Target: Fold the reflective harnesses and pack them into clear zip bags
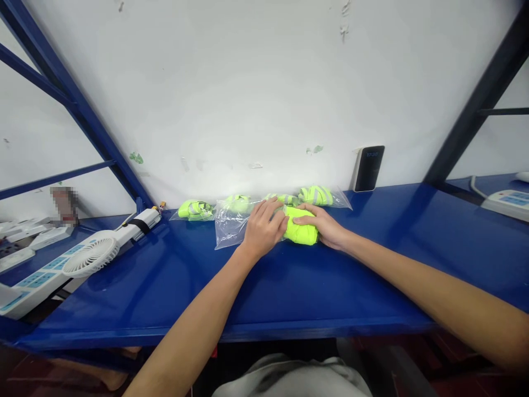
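A folded neon-yellow bundle of fabric (301, 227), which looks like a reflective vest, sits on the blue table in front of me. My right hand (324, 225) grips it from the right, thumb on top. A clear plastic bag (229, 225) lies flat to the left of the bundle. Over the bag's right end is my left hand (265, 227), fingers curled together on the plastic beside the bundle. The bag's opening is hidden behind this hand. Along the wall lie several bagged yellow vests with grey stripes, among them one at the left (195, 209) and one at the right (316, 195).
The blue tabletop (322, 292) runs up to a white wall. A phone (369, 168) leans upright there at right. At left are a white fan (91, 257), a long power strip (45, 273) and a blue metal frame (88, 124). Another power strip (510, 201) is far right.
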`<state>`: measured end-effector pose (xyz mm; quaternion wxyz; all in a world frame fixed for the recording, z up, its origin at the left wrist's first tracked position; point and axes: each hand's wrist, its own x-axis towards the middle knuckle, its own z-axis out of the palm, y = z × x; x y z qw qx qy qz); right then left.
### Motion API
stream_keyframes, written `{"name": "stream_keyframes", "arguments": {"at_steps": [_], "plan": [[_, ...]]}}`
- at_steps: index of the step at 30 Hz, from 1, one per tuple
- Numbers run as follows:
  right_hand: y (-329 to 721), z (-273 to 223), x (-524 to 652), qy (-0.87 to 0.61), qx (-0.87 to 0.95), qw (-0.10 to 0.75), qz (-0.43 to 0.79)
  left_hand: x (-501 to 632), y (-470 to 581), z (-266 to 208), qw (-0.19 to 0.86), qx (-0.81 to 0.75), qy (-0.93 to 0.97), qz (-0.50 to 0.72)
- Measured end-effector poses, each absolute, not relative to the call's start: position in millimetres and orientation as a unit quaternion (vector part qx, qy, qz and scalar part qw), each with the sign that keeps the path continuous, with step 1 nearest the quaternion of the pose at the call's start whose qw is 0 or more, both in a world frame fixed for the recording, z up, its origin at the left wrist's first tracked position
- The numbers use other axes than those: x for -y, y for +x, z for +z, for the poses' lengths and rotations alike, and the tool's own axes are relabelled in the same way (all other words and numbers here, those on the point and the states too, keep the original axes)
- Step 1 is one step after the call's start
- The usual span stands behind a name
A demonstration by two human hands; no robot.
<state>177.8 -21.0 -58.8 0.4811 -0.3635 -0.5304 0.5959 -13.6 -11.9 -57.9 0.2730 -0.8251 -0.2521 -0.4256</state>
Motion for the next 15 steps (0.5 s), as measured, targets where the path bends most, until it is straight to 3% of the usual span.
{"name": "stream_keyframes", "arguments": {"at_steps": [10, 15], "plan": [[183.2, -58.5, 14.6, -0.413, 0.501, 0.515, 0.559, 18.0, -14.7, -55.0, 0.145, 0.234, -0.913, -0.302], [190.0, -59.8, 11.5, -0.435, 0.502, 0.455, 0.593, 13.7, -22.4, -54.5, 0.119, 0.235, -0.930, -0.257]]}}
